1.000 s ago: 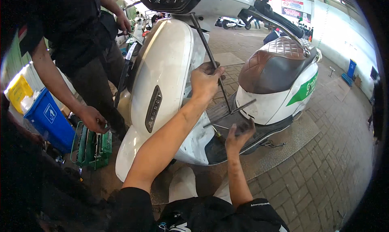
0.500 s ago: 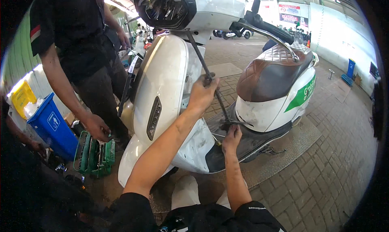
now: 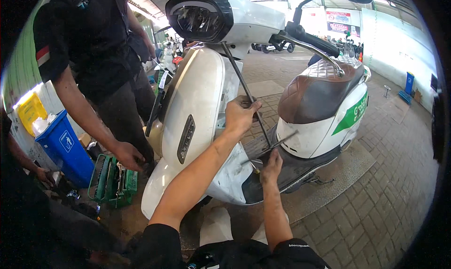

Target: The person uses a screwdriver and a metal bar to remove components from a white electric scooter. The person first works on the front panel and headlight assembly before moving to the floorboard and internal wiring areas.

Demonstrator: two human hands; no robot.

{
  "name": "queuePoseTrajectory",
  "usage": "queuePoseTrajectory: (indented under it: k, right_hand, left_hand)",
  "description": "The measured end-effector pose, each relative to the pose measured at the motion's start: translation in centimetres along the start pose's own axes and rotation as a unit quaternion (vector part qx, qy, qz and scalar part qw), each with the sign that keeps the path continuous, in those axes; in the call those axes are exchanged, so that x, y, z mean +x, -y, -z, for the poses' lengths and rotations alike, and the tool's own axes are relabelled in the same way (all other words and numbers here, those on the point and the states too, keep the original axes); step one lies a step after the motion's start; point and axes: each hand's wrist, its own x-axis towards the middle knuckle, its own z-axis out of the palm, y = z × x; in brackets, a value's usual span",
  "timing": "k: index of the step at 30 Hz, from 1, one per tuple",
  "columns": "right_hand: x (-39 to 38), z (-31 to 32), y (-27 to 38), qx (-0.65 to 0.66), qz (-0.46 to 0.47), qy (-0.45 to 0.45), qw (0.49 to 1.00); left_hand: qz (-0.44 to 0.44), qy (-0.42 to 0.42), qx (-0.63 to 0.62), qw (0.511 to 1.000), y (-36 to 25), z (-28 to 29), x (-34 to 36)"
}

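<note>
A long dark T-handle wrench (image 3: 240,77) slants from beneath the front of a white scooter (image 3: 195,97) down toward its floorboard. Its upper end meets the underside of the headlight housing (image 3: 199,16); the exact contact is hidden. My left hand (image 3: 240,116) is closed around the shaft about midway, thumb and fingers wrapped on it. Lower down, my right hand (image 3: 271,166) grips the wrench where the shaft meets the crossbar (image 3: 287,138), above the black floorboard (image 3: 300,168).
At left a co-worker in dark clothes (image 3: 110,48) stands, one hand (image 3: 129,156) lowered above an open green toolbox (image 3: 123,191). Behind it is a blue bin (image 3: 70,149) with a yellow lid. The scooter's brown seat (image 3: 300,90) and brake lever (image 3: 324,53) are on the right.
The crossbar has swung round, with one end now rising to the right of my right hand. The view has shifted slightly. The co-worker's lowered hand has moved a little right.
</note>
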Motion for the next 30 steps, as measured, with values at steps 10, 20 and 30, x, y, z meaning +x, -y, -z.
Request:
queuePoseTrajectory:
  k: [10, 20, 30]
  right_hand:
    - [-0.5, -0.8, 3.7, -0.175, 0.303, -0.057, 0.935]
    - [1.5, -0.4, 0.3, 0.436, -0.341, 0.195, 0.809]
    - [-2.7, -0.8, 3.3, -0.341, 0.37, -0.095, 0.859]
  left_hand:
    - [0.005, -0.043, 0.107, 0.993, -0.9, 0.0, 0.0]
    - [0.023, 0.1, 0.006, 0.995, 0.3, 2.1, -0.8]
    - [0.0, -0.01, 0.179, 0.984, 1.0, 0.6, -0.1]
